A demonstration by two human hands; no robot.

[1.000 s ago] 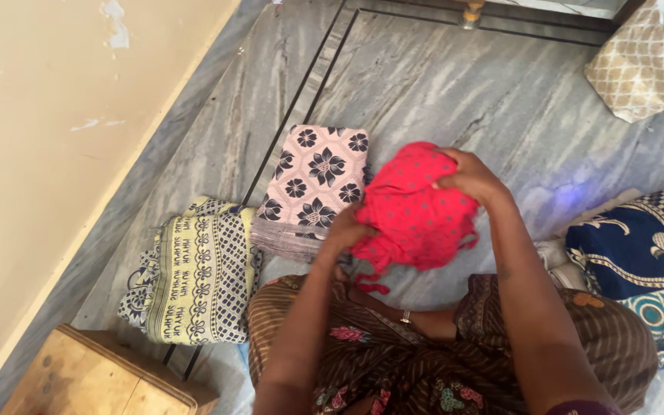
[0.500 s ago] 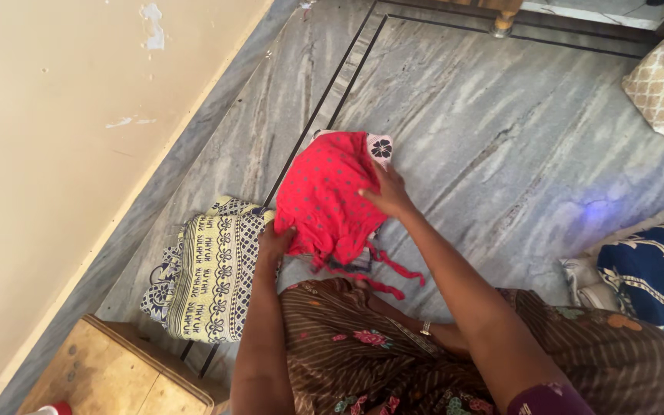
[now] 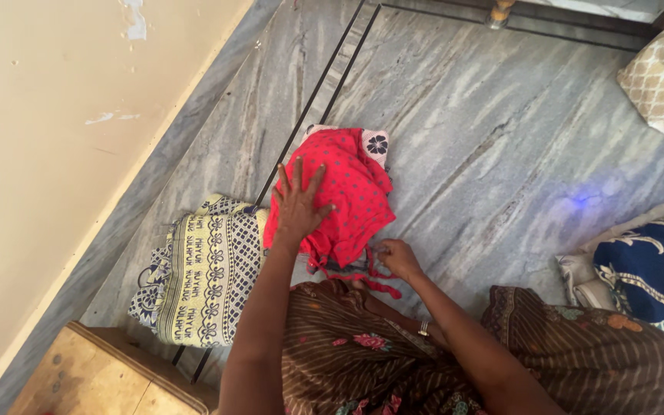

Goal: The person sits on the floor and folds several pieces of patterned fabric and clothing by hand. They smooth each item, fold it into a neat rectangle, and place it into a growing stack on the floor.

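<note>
My left hand (image 3: 299, 206) lies flat, fingers spread, on the red cloth (image 3: 347, 192), which sits atop a folded floral cloth (image 3: 376, 144) on the floor. Right hand (image 3: 398, 257) pinches its red string (image 3: 378, 284) w/ fingertips.

Floor: grey streaked marble slabs (image 3: 501, 146) with dark inlaid border strips (image 3: 332, 77) running diagonally, parallel to the wall. Wall: cream painted plaster (image 3: 48, 146), paint chipped in small patches (image 3: 134, 17) near the top. Lower left corner: light wooden box-like piece of furniture (image 3: 94, 380) standing on the floor. Top edge: turned wooden furniture leg (image 3: 499, 11) resting on the marble. Light: bright, even daylight; a small blue glint (image 3: 580, 200) shows on the floor at right.
</note>
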